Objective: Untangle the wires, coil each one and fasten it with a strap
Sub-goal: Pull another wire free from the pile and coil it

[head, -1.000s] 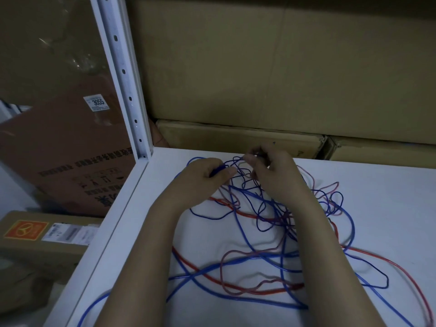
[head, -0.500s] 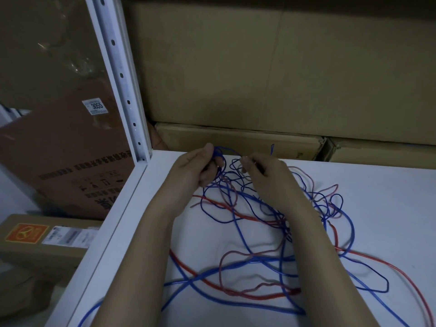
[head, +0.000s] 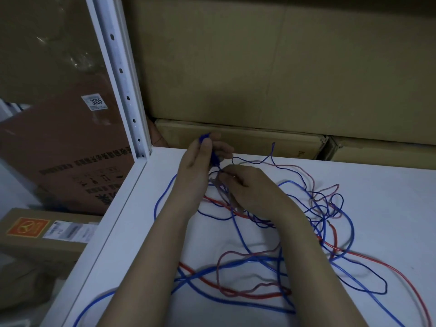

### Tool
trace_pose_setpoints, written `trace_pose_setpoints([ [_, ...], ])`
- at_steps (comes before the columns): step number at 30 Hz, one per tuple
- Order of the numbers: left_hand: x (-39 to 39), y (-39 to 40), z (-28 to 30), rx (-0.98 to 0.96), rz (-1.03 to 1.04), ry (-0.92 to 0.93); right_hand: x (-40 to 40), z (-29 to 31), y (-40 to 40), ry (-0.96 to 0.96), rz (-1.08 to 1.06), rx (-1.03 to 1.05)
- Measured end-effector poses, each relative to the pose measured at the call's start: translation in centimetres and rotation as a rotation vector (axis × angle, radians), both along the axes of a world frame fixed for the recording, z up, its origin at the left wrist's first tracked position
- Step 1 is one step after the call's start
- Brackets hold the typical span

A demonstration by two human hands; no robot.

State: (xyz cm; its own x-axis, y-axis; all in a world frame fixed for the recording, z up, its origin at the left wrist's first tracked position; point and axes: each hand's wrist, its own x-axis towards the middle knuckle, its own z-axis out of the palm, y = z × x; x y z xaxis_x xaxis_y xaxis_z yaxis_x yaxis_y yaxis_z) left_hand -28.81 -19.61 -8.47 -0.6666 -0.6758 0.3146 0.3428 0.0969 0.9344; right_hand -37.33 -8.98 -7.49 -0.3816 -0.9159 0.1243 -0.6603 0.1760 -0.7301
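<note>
Pinching a blue wire (head: 214, 159) between thumb and curled fingers, the left hand (head: 200, 159) is raised near the far left corner of the white shelf (head: 389, 208), with a small bunch of that wire showing above the thumb. The right hand (head: 245, 187) lies just beside it, lower and to the right, its fingers curled in around thin strands where several wires meet; exactly which strand it holds cannot be told in the dim light. Both bare forearms reach in from the near edge.

Spread across the shelf around and beneath the arms is the tangle of wires (head: 283, 232): thick blue ones, thin dark blue ones, a bright red wire (head: 259, 295) and a paler pinkish wire (head: 325, 192), looping over one another. One blue loop runs off the near left edge.

A white perforated upright post (head: 120, 74) stands at the shelf's left corner. Cardboard boxes (head: 259, 67) are stacked behind the shelf, and a brown carton with a label reading 3055 (head: 94, 102) leans to the left.
</note>
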Motion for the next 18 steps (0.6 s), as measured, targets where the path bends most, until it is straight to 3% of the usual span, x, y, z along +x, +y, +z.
trace_pose_setpoints([
  [3,0.1,-0.1,-0.2,-0.187,0.121,-0.099,0.2,0.2,0.2,-0.03,0.081,0.034],
  [6,0.7,-0.6,-0.6,-0.429,0.181,-0.286,-0.1,0.4,0.4,0.063,0.051,-0.052],
  [10,1.1,-0.7,-1.0,-0.601,0.142,-0.466,-0.8,0.7,0.7,0.157,-0.051,-0.155],
  [14,1.5,-0.2,-0.1,-0.568,0.053,-0.461,-1.6,0.8,0.9,0.268,-0.165,-0.291],
  [18,1.9,0.1,1.1,-0.179,-0.176,-0.335,-1.7,0.7,1.0,0.275,-0.241,-0.289],
])
